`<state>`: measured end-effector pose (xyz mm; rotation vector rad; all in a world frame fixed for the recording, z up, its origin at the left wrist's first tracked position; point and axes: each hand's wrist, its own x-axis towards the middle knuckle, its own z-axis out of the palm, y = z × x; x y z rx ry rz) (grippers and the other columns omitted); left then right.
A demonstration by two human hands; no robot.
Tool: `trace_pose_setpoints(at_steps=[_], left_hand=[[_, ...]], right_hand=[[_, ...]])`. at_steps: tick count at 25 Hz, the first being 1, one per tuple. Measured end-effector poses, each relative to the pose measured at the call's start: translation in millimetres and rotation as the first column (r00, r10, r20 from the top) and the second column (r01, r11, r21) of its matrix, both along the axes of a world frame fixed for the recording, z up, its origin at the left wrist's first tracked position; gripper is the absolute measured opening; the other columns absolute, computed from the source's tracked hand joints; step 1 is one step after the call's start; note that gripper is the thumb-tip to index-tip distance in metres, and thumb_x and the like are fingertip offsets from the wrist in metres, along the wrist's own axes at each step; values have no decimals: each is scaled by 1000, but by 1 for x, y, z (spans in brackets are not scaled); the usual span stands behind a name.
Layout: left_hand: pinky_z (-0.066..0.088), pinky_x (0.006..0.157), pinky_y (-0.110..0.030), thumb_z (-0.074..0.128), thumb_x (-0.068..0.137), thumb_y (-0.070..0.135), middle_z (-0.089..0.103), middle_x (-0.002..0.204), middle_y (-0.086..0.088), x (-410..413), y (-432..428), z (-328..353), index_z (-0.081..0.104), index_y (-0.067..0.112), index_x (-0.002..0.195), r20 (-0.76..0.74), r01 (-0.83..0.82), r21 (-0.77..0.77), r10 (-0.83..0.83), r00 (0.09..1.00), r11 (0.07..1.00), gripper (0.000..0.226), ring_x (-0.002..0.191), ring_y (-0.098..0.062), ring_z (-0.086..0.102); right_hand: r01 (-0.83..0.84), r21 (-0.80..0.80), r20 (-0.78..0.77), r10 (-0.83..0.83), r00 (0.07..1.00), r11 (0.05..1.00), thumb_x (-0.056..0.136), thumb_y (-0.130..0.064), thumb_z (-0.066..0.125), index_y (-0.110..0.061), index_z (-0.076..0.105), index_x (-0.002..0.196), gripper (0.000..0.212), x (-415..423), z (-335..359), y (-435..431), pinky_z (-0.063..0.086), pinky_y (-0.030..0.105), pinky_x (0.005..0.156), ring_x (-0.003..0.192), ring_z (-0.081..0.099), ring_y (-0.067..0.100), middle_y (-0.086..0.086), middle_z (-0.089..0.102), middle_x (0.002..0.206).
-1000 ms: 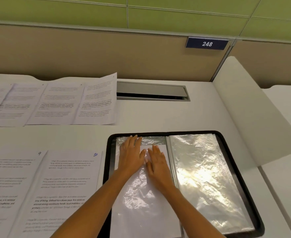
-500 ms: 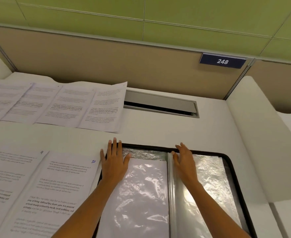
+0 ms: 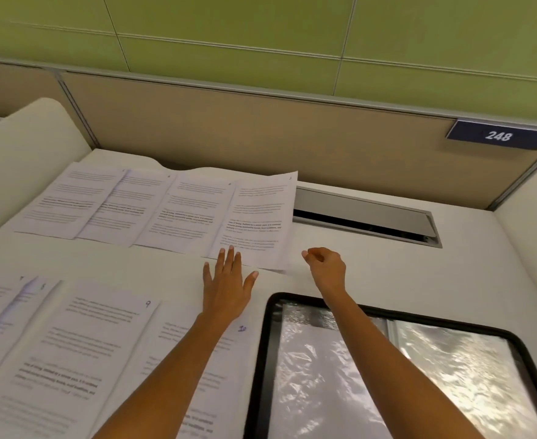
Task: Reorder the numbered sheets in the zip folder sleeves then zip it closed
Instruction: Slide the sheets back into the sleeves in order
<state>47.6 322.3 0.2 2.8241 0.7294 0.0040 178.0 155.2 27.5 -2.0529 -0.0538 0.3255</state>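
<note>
Fingertips of spread left hand on far sheet, right hand curled, empty, beside its corner, zip folder open

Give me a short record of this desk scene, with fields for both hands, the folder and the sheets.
left hand: open, fingers spread, fingertips at the near edge of the far-row right sheet
right hand: fingers curled, just right of that sheet's near corner; contact unclear
zip folder: lies open flat at the near right of the desk
left sleeve: holds a white sheet
near row: sheet 9 and sheet 10 lie left of the folder
far row: four overlapping printed sheets
</note>
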Motion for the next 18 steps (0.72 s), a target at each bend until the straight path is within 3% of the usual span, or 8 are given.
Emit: trace_pose_setpoints(at_steps=[2, 5, 8, 13, 18], left_hand=[[-2, 118, -47, -14, 82, 68, 1, 162, -1, 6, 19, -2, 8, 16, 155, -27, 38, -14, -38, 999, 999, 92, 149, -18, -4], [-1, 120, -46, 12, 97, 60, -1, 162, -1, 17, 38, -7, 5, 16, 155, -69, 97, -54, -101, 993, 994, 73, 149, -17, -5], [-1, 120, -44, 17, 99, 57, -1, 162, -1, 25, 49, -14, 6, 17, 155, -96, 149, -86, -157, 983, 985, 70, 149, -16, -4], [-1, 120, -44, 17, 99, 56, 1, 162, 0, 37, 60, -20, 8, 17, 155, -94, 207, -134, -220, 971, 969, 69, 149, -16, -4], [1, 120, -43, 20, 100, 54, 6, 162, 0, 38, 65, -21, 12, 17, 154, -32, 223, -170, -232, 972, 960, 66, 149, -15, -1]], right_hand=[[36, -2, -55, -36, 998, 999, 92, -29, 64, -5, 61, 127, 42, 8, -8, 28, 45, 33, 100, 113, 59, 25, 10, 64, 125], [107, 17, -138, -103, 985, 994, 89, -30, 68, -4, 57, 129, 48, 20, -18, 61, 48, 37, 99, 112, 59, 28, 12, 62, 127], [173, -19, -160, -174, 972, 985, 88, -29, 70, -4, 56, 130, 50, 26, -24, 83, 49, 38, 97, 111, 60, 30, 13, 61, 125], [190, -98, -69, -197, 978, 977, 92, -18, 64, -5, 63, 119, 30, 30, -29, 97, 54, 38, 86, 95, 64, 29, 14, 67, 113], [233, -44, -6, -233, 972, 972, 94, -13, 59, -4, 66, 111, 20, 32, -19, 86, 53, 35, 80, 85, 61, 24, 11, 68, 104]])
